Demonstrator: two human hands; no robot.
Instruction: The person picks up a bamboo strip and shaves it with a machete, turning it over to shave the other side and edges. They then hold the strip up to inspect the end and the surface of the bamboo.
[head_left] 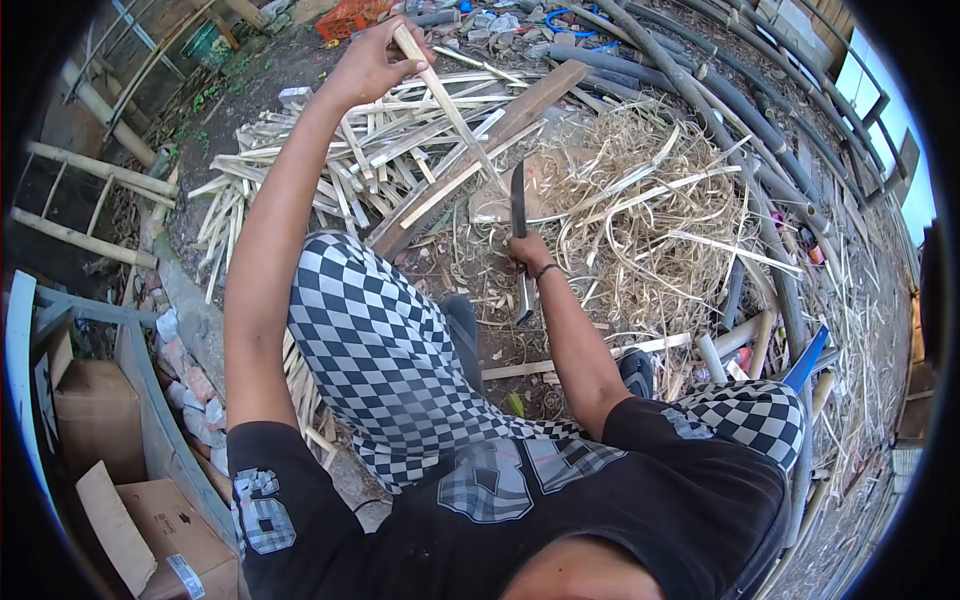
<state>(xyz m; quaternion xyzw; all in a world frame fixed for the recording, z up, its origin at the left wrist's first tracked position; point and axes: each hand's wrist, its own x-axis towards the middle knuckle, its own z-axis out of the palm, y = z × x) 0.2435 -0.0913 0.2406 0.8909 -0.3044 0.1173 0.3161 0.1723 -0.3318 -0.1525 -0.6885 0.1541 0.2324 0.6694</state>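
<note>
My left hand (375, 68), raised at the upper left, grips the top end of a pale wooden strip (450, 110). The strip slants down to the right, its lower end near a flat tan block (488, 207) among the shavings. Closed round the handle of a long knife (518, 200) is my right hand (530, 252). The dark blade points away from me, close beside the strip's lower end, and the handle's butt sticks out below my fist. Curly wood shavings (640, 235) lie heaped to the right of the blade.
A brown plank (535, 105) runs diagonally past a heap of split strips (370, 150). Long dark poles (690, 85) lie along the back and right. Cardboard boxes (95, 420) sit in a frame at lower left. My checkered trouser legs (375, 330) are close below.
</note>
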